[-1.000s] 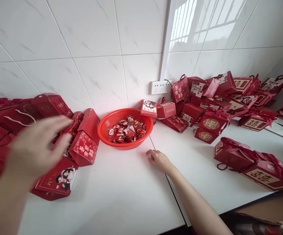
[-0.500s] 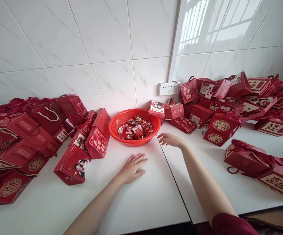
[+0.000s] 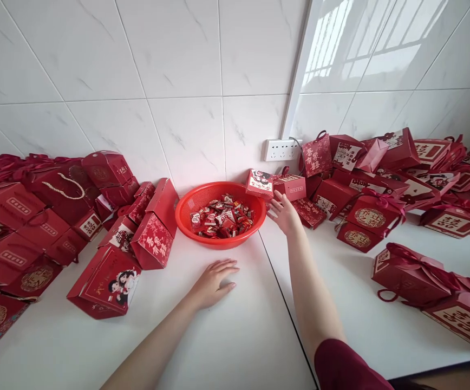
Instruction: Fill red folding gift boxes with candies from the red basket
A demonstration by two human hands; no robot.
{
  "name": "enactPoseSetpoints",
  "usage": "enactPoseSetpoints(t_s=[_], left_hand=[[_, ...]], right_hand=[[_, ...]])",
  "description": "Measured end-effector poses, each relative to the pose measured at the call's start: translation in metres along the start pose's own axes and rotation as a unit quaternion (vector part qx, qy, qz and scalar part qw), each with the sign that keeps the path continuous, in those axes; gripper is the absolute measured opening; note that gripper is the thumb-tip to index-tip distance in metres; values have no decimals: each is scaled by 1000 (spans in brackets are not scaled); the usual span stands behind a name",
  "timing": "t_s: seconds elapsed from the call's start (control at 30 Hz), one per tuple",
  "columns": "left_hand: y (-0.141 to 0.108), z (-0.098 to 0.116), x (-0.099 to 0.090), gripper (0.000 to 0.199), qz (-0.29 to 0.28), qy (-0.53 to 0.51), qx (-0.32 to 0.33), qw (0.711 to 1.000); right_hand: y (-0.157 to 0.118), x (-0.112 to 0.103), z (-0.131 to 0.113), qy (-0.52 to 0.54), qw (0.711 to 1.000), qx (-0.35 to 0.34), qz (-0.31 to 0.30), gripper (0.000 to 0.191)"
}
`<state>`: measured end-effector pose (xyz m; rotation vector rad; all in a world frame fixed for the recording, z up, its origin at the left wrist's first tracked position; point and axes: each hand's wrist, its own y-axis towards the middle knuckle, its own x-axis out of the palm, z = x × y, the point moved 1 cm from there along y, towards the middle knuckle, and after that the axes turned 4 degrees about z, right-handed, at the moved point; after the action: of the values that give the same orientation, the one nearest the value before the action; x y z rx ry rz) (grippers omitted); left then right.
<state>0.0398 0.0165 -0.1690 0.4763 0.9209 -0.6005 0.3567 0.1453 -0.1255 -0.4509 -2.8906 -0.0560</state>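
My left hand [image 3: 214,284] lies on the white table with its fingers stretched out, in front of a red plastic basket [image 3: 186,216]. Wrapped candies [image 3: 222,216] fill the basket's bottom. Beyond the basket's right rim, my right hand [image 3: 284,214] is raised with fingers apart and nothing in it. Its fingertips are close to a small red gift box [image 3: 259,183] with a cartoon couple on a white panel, which leans at the rim. Whether they touch it I cannot tell. Another red box [image 3: 291,187] sits just behind that hand.
Red gift boxes [image 3: 109,284] and bags are piled along the left. More boxes [image 3: 371,214] are heaped on the right, with ribboned ones [image 3: 417,276] nearer the front edge. A power strip [image 3: 282,150] is on the tiled wall. A seam [image 3: 278,271] crosses the white table [image 3: 243,330].
My right hand has moved up and away from me, from beside the basket's front right to near the small gift box. My left hand stays flat on the table. The view has shifted slightly.
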Motion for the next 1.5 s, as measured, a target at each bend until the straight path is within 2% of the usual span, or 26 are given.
enactPoseSetpoints(t_s=[0.2,0.43,0.57,0.8,1.0,1.1,1.23,1.37,1.47,1.5], left_hand=[[14,-9,2,39,35,-11,-12,999],[15,-10,3,40,37,-15,-20,999],[15,-10,2,40,35,-22,-18,999],[16,-11,4,40,33,-19,-13,999],[15,-8,5,39,38,-7,0,999],[13,-7,5,38,41,-8,3,999],[13,-5,6,38,56,-10,15,998],[11,-4,9,35,97,-15,39,994],[6,0,0,24,162,-28,65,984],[4,3,-7,23,192,-33,73,978]], right_hand=[[14,10,5,-17,999,-5,-34,71],[13,18,-2,-37,995,-45,-83,56],[14,21,0,-62,993,-72,-65,51],[10,31,5,-144,977,-159,9,50],[-1,46,4,-189,962,-197,-19,30],[-5,46,1,-177,960,-214,-18,29],[-18,44,-20,-126,954,-271,3,31],[-51,39,-62,-37,914,-397,68,14],[-87,32,-95,27,886,-462,35,3],[-99,29,-104,49,883,-467,9,7]])
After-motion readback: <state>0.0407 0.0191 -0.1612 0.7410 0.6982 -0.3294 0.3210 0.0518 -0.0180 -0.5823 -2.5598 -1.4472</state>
